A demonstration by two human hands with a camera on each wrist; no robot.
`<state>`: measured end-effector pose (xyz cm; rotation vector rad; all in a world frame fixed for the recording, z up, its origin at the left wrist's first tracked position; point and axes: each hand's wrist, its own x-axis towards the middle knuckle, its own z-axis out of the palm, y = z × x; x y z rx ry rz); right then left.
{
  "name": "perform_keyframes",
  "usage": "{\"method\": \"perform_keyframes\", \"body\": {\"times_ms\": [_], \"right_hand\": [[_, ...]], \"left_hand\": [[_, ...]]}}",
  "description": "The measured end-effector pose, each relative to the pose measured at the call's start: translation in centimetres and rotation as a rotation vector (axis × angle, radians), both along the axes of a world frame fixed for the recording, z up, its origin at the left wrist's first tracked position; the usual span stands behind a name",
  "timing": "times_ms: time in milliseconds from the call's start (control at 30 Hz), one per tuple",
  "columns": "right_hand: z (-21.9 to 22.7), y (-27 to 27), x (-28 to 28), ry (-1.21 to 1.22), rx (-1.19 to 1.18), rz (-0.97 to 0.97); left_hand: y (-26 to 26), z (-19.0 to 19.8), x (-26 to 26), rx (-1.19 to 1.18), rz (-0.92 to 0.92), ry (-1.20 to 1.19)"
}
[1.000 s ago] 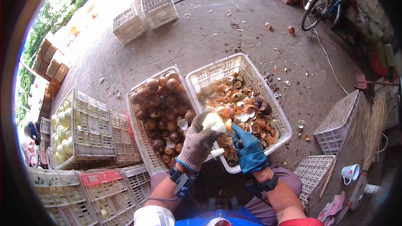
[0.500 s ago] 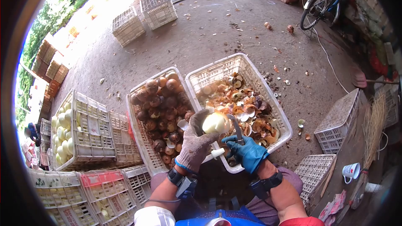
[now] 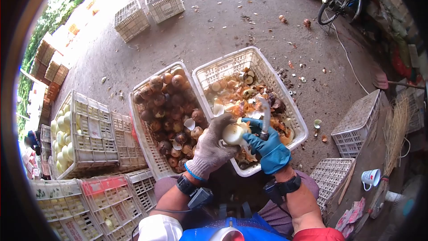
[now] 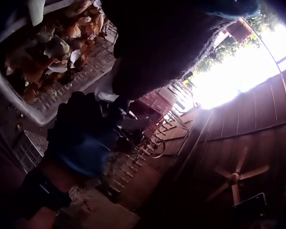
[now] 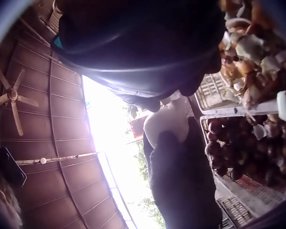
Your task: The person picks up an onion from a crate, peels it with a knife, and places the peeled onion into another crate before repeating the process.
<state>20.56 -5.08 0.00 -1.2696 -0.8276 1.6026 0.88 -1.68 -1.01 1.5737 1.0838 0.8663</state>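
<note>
My left hand (image 3: 209, 149), in a knit glove, grips a pale peeled onion (image 3: 232, 135) whose flat cut end faces up. In a blue rubber glove, my right hand (image 3: 271, 154) holds a knife (image 3: 266, 118), blade pointing up and away from the onion. Its fingertips are right at the onion's side, by a scrap of brown skin. The right wrist view shows the white onion (image 5: 166, 123) between both gloves. Beneath the hands stand a crate (image 3: 143, 149) of unpeeled brown onions and, to its right, a crate (image 3: 305, 127) of loose skins and trimmings.
Stacked crates (image 3: 96, 129) with peeled onions stand at the left. More crates (image 3: 356, 127) are at the right, near a straw broom (image 3: 397, 125) and a white mug (image 3: 371, 178). A bicycle (image 3: 336, 4) is parked at the back right. Skin scraps dot the concrete floor.
The knife has swung from over the onion to upright beside it. My right hand has come in against the onion, which has turned in my left hand. The head view has shifted slightly.
</note>
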Motion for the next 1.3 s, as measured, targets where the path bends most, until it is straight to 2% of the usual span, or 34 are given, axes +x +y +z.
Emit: {"method": "perform_keyframes", "body": {"times_ms": [100, 167, 233, 267, 367, 467, 500, 633, 733, 767, 867, 900, 933, 1000, 1067, 1133, 1200, 1267, 1300], "right_hand": [[-0.2, 0.2, 0.7, -0.124, -0.122, -0.058], [-2.8, 0.7, 1.3, -0.383, 0.069, -0.129], [-3.2, 1.0, 1.7, -0.706, 0.32, -0.148], [-3.0, 1.0, 1.8, -0.599, 0.262, -0.118], [0.2, 0.3, 0.6, -0.327, 0.142, -0.05], [1.5, 0.3, 0.3, -0.582, 0.234, 0.066], [1.2, 0.3, 0.1, -0.63, 0.296, 0.037], [-0.4, 0.6, 0.9, -0.41, 0.065, -0.132], [-2.8, 0.8, 2.2, -0.569, 0.054, -0.201], [-3.4, 0.8, 2.5, -0.645, 0.076, -0.217], [-5.9, 0.6, 2.7, -0.74, 0.293, -0.242], [-5.1, 0.3, 2.6, -0.735, 0.171, -0.177], [-4.5, 0.2, 2.1, -0.649, 0.141, -0.195], [-4.2, 0.2, 2.1, -0.589, 0.042, -0.154], [-4.8, 0.3, 2.2, -0.586, 0.106, -0.183], [-1.2, -0.3, 1.5, -0.602, 0.103, -0.12], [-2.7, -0.5, 1.2, -0.646, 0.135, -0.131], [-4.1, -0.3, 1.0, -0.632, 0.123, -0.145], [-4.9, 0.4, 1.1, -0.537, 0.061, -0.144]], "left_hand": [[0.2, -0.3, 0.0, 0.031, 0.037, -0.016], [0.2, -0.7, -0.1, 0.022, 0.044, -0.034], [0.2, 0.0, -0.3, -0.048, 0.016, -0.057], [0.1, 0.5, -0.3, -0.084, 0.0, -0.068], [-0.1, 1.3, -0.1, -0.01, -0.04, 0.13], [-0.6, 1.4, 0.4, 0.037, -0.082, 0.205], [-0.8, 1.2, 0.5, 0.058, -0.109, 0.269], [-1.0, 0.2, 0.5, 0.254, -0.189, 0.31], [-1.0, 0.5, 0.8, -0.078, -0.09, -0.116], [-1.0, 1.0, 0.9, -0.146, -0.054, -0.192], [0.0, 1.1, 0.4, -0.482, 0.066, -0.457], [0.0, 1.8, 0.3, -0.665, 0.103, -0.7], [0.0, 0.3, -0.3, -0.707, 0.081, -0.854], [0.4, -1.8, -1.0, -0.747, 0.076, -1.083], [0.7, -1.8, -1.4, -0.893, 0.194, -1.181], [1.0, -2.5, -2.1, -0.874, 0.188, -1.211], [0.9, -1.8, -3.2, -0.807, 0.153, -1.161], [1.7, -2.7, -4.2, -0.672, 0.199, -1.234], [2.4, -2.7, -4.8, -0.598, 0.215, -1.283]]}}
